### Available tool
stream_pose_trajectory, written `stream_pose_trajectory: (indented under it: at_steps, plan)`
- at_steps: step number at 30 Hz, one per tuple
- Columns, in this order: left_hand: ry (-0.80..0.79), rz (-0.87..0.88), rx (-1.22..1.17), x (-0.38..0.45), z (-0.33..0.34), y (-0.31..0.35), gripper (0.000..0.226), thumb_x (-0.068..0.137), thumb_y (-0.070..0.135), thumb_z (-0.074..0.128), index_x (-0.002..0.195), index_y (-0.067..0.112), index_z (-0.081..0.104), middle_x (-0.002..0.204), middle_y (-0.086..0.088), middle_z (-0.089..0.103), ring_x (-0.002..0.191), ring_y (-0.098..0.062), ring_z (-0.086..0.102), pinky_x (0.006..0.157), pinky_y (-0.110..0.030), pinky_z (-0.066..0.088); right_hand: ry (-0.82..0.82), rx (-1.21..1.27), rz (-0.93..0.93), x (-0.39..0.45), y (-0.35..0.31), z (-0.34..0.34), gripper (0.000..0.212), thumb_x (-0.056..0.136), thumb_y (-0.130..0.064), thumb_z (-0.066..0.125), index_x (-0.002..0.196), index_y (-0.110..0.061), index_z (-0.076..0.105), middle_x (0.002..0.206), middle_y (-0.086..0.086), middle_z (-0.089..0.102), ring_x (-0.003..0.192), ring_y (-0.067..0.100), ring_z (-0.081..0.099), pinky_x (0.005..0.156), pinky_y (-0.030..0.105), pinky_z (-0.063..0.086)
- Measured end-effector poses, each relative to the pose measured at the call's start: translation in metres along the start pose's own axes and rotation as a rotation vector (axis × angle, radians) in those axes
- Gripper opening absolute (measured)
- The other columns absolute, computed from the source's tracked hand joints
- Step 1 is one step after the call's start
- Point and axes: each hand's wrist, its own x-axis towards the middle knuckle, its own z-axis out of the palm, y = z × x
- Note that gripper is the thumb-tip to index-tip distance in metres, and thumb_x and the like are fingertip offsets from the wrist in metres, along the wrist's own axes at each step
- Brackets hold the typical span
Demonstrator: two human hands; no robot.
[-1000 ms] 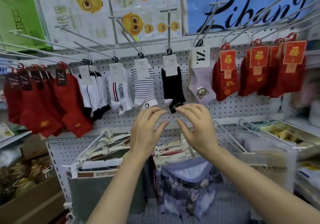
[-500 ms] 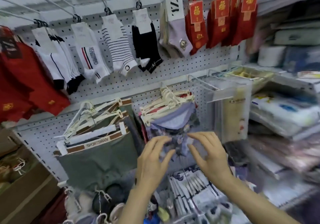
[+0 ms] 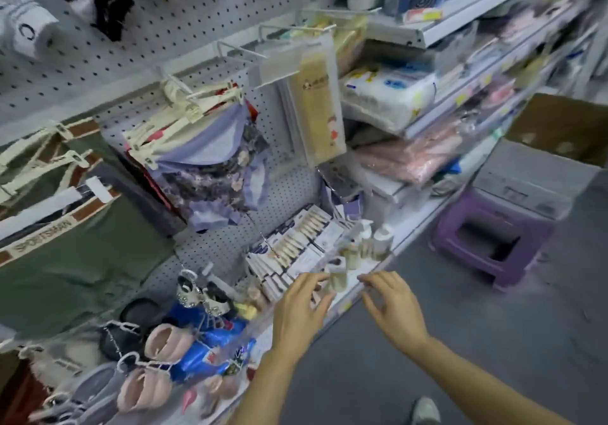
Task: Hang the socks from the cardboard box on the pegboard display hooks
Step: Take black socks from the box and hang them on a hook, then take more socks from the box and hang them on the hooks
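Hands, left (image 3: 301, 309) and right (image 3: 393, 306), hover empty with fingers spread above the lowest shelf's (image 3: 348, 296) edge, cardboard box (image 3: 559, 128) well apart at right.

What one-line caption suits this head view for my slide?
Both empty hands, left and right, lowered before cluttered shop shelves, cardboard box and purple stool to the right.

pegboard (image 3: 184, 20): matt white sheet, evenly perforated
hooks (image 3: 243, 51): thin white wire
stool (image 3: 490, 240): smooth purple plastic, slight sheen
cardboard box (image 3: 566, 125): dull brown card
shorts (image 3: 79, 260): matt green cloth
floor (image 3: 493, 342): grey, matt
packets (image 3: 210, 345): glossy blue film, left of the hands
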Motion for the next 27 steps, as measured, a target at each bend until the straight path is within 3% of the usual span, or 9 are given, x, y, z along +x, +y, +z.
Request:
stream_pose_trajectory:
  at_steps: [4,7,11,13,16,19,22,27]
  plan:
    - [-0.127,-0.012,-0.006,0.006,0.057,0.015,0.025,0.089,0.048,0.061,0.111,0.037,0.062,0.107,0.022,0.062,0.089,0.006,0.060,0.072,-0.020,0.051,0.013,-0.051,0.115,-0.025,0.051,-0.017,0.025,0.090,-0.033,0.050,0.098,-0.018,0.068,0.085,-0.005,0.063,0.079,0.016,0.053,0.072,0.028,0.044]
    - [-0.243,-0.010,-0.017,0.018,0.102,0.033,0.027,0.088,0.050,0.059,0.111,0.036,0.064,0.106,0.023,0.062,0.088,0.011,0.056,0.071,-0.010,0.043,0.011,-0.105,0.200,-0.033,0.090,-0.038,0.013,0.085,-0.025,0.060,0.094,-0.019,0.067,0.083,-0.006,0.062,0.077,0.018,0.057,0.066,0.029,0.049]
    - [-0.309,0.030,-0.049,0.038,0.165,0.060,0.029,0.084,0.053,0.059,0.110,0.040,0.059,0.095,0.032,0.054,0.084,0.017,0.051,0.077,-0.014,0.048,-0.001,-0.164,0.285,-0.039,0.145,-0.072,0.011,0.083,-0.026,0.061,0.091,-0.022,0.066,0.081,-0.008,0.060,0.075,0.017,0.056,0.064,0.026,0.044]
    - [-0.309,0.053,-0.065,0.050,0.195,0.077,0.029,0.080,0.045,0.066,0.107,0.039,0.058,0.092,0.029,0.057,0.083,0.024,0.047,0.074,0.001,0.039,-0.002,-0.201,0.307,-0.042,0.170,-0.090,0.011,0.083,-0.027,0.060,0.091,-0.023,0.067,0.082,-0.008,0.061,0.075,0.019,0.059,0.066,0.029,0.047]
    - [-0.452,0.115,-0.092,0.075,0.227,0.109,0.026,0.082,0.040,0.068,0.107,0.037,0.062,0.096,0.024,0.060,0.083,0.032,0.044,0.073,0.005,0.033,0.021,-0.213,0.423,-0.046,0.201,-0.116,0.017,0.076,-0.019,0.075,0.091,-0.022,0.068,0.082,-0.009,0.063,0.075,0.021,0.062,0.062,0.029,0.052]
    - [-0.568,0.162,-0.083,0.104,0.251,0.132,0.028,0.089,0.033,0.070,0.116,0.028,0.067,0.104,0.026,0.054,0.085,0.027,0.047,0.073,0.005,0.032,0.033,-0.238,0.495,-0.047,0.226,-0.134,0.019,0.075,-0.018,0.080,0.089,-0.023,0.068,0.081,-0.011,0.062,0.075,0.017,0.061,0.064,0.024,0.047]
    - [-0.620,0.218,-0.064,0.138,0.283,0.148,0.029,0.089,0.040,0.067,0.118,0.034,0.064,0.104,0.031,0.050,0.088,0.016,0.049,0.074,0.002,0.032,0.071,-0.265,0.579,-0.043,0.255,-0.144,0.025,0.070,-0.017,0.084,0.086,-0.024,0.067,0.078,-0.012,0.060,0.074,0.012,0.057,0.061,0.019,0.039]
    - [-0.665,0.281,-0.075,0.210,0.334,0.174,0.029,0.087,0.041,0.065,0.115,0.033,0.065,0.107,0.023,0.060,0.095,0.003,0.059,0.079,-0.002,0.034,0.072,-0.332,0.673,-0.009,0.312,-0.160,0.034,0.062,-0.015,0.089,0.087,-0.027,0.068,0.076,-0.013,0.060,0.072,0.012,0.057,0.057,0.021,0.042]
